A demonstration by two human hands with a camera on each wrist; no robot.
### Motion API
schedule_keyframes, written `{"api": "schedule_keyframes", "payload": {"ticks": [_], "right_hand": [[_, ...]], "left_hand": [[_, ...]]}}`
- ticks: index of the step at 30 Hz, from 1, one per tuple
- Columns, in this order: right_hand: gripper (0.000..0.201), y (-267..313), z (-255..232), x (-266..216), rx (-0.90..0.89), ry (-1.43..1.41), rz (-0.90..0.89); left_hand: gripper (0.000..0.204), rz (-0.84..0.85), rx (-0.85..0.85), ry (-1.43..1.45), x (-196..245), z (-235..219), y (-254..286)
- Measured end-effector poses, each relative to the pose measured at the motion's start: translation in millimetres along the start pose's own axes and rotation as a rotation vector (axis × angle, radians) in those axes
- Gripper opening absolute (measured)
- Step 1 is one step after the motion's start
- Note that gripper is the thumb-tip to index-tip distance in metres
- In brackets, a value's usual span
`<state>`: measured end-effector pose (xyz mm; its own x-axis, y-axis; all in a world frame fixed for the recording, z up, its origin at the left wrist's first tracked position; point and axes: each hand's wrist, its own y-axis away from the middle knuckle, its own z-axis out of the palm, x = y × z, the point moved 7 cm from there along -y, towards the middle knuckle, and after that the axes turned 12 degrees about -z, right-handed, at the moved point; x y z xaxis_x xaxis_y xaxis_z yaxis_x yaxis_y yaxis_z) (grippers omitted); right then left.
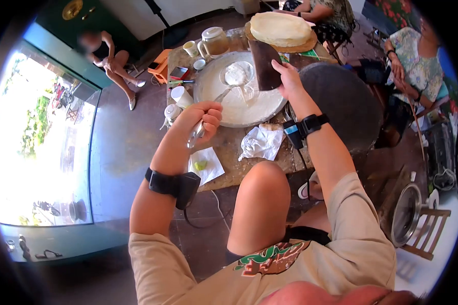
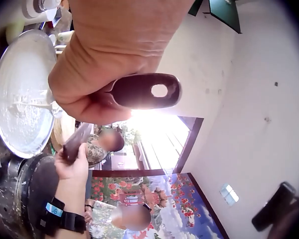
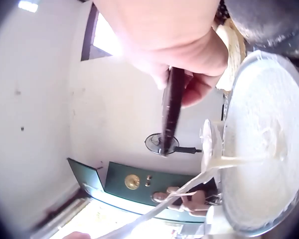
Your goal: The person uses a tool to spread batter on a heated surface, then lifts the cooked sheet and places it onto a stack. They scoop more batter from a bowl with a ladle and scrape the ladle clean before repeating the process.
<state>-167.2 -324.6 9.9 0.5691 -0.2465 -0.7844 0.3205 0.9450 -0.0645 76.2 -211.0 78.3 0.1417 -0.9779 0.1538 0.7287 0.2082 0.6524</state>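
Observation:
My left hand [image 1: 201,119] grips the handle [image 2: 139,90] of a ladle [image 1: 237,75], the handle's holed end sticking out of the fist. The ladle's bowl is tilted above a wide metal basin [image 1: 234,123] of white batter. A thick stream of batter [image 3: 244,161] runs from the bowl into the basin. In my right hand [image 1: 290,81] is a dark brown flat scraper [image 1: 264,66], pinched between thumb and fingers. Its blade stands up over the basin's right side, close beside the ladle's bowl.
A round black griddle [image 1: 341,107] stands right of the basin. Behind lies a stack of thin pale pancakes [image 1: 281,28], near a glass jug [image 1: 215,41]. Crumpled white paper [image 1: 262,142] and a white sheet with a green piece [image 1: 200,165] lie in front. Several people sit around.

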Motion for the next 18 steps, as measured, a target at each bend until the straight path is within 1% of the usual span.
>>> {"api": "schedule_keyframes", "payload": {"ticks": [1, 2, 4, 5, 6, 8, 11, 14, 15, 18], "right_hand": [[0.026, -5.7, -0.6, -13.5, -0.015, 0.250, -0.181], [0.028, -3.4, 0.8, -35.5, -0.068, 0.632, -0.458], [0.028, 32.8, 28.6, -77.3, -0.183, 1.090, -0.817], [0.022, 51.3, 39.5, -88.5, -0.272, 1.224, -1.001], [0.018, 64.4, 44.9, -90.4, -0.394, 1.302, -1.096], [0.020, 95.5, 54.1, -88.1, -0.639, 1.350, -1.436], [0.025, 121.7, 52.7, -72.6, -0.796, 1.526, -1.536], [0.027, 127.3, 49.9, -64.1, -0.826, 1.575, -1.564], [0.028, 128.2, 50.9, -63.5, -0.815, 1.591, -1.582], [0.025, 125.3, 54.9, -63.3, -0.823, 1.599, -1.580]], "left_hand": [[0.014, 0.003, 0.034, -0.025, 1.1, -0.3, 2.4], [0.014, 0.008, 0.068, -0.045, 1.4, 0.6, 4.8], [0.015, 0.023, 0.122, -0.092, 3.0, -0.2, 7.8], [0.015, 0.031, 0.143, -0.124, 5.3, -0.6, 8.6], [0.015, 0.042, 0.165, -0.156, 8.4, -0.2, 9.9], [0.015, 0.066, 0.194, -0.199, 13.4, 2.7, 14.9], [0.012, 0.069, 0.197, -0.255, 21.4, 5.2, 18.8], [0.010, 0.029, 0.207, -0.245, 23.4, 13.7, 28.1], [0.011, 0.046, 0.187, -0.243, 23.0, 18.2, 30.3], [0.012, 0.070, 0.244, -0.277, 21.5, 26.1, 38.4]]}}
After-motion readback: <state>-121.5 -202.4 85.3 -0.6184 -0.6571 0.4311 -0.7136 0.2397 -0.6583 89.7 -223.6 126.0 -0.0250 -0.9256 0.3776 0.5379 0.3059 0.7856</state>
